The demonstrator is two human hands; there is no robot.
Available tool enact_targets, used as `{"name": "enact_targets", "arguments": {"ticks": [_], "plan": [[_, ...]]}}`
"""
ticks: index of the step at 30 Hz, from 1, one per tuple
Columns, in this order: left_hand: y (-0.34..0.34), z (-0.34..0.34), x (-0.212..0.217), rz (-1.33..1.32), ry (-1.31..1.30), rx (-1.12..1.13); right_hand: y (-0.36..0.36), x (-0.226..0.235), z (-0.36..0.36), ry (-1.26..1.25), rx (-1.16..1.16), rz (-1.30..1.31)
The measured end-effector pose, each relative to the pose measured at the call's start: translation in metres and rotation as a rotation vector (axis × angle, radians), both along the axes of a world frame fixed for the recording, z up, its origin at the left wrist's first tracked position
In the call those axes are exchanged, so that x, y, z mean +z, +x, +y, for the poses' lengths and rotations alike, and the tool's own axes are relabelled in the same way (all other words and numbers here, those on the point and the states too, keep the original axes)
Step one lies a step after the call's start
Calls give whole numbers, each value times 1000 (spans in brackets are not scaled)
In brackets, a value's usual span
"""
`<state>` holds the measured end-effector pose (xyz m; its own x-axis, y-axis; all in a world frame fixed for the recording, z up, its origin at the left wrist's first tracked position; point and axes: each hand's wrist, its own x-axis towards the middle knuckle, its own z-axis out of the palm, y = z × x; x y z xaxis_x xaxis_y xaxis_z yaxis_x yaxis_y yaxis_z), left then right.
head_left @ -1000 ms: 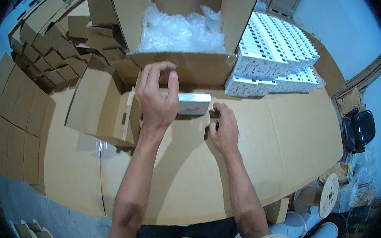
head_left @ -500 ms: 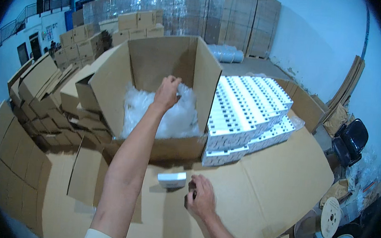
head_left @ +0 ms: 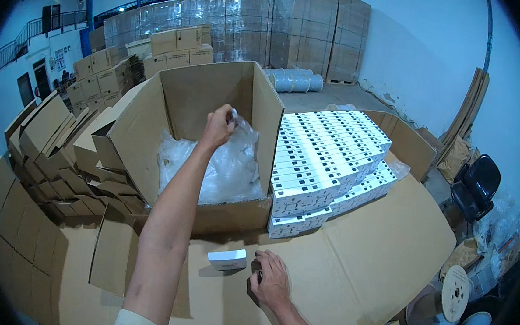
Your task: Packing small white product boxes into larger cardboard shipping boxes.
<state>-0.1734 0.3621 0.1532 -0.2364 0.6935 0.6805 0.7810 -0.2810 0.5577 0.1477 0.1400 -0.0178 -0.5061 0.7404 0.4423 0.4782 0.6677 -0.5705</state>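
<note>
My left hand (head_left: 219,126) reaches over the open cardboard box (head_left: 229,221) and pinches a clear plastic bag (head_left: 245,129), raising part of it above the pile of clear bags (head_left: 210,174) inside. On the cardboard-covered table (head_left: 361,274), my right hand (head_left: 272,281) rests with its fingers curled. Something small and dark shows between the thumb and fingers, too little to name. Just left of those fingertips lies a small white box (head_left: 227,259), apart from the hand.
Right of the open box stand stacked rows of white boxes (head_left: 328,152). Folded cartons (head_left: 60,140) crowd the left, and a cardboard flap (head_left: 110,251) stands at the near left. A black chair (head_left: 477,186) and cable spools (head_left: 454,294) are beyond the table's right edge.
The left hand has drawn a plastic bag partly up from the pile. The right hand stays beside the small white box. The whole view has shifted slightly.
</note>
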Motion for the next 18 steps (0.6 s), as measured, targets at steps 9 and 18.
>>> {"name": "enact_targets", "arguments": {"ticks": [9, 18], "plan": [[-2, -38, 56, -163, 227, 215, 1, -8, -4, 25, 9, 7], [85, -201, 50, -441, 325, 43, 5, -14, -5, -96, -2, 119]]}}
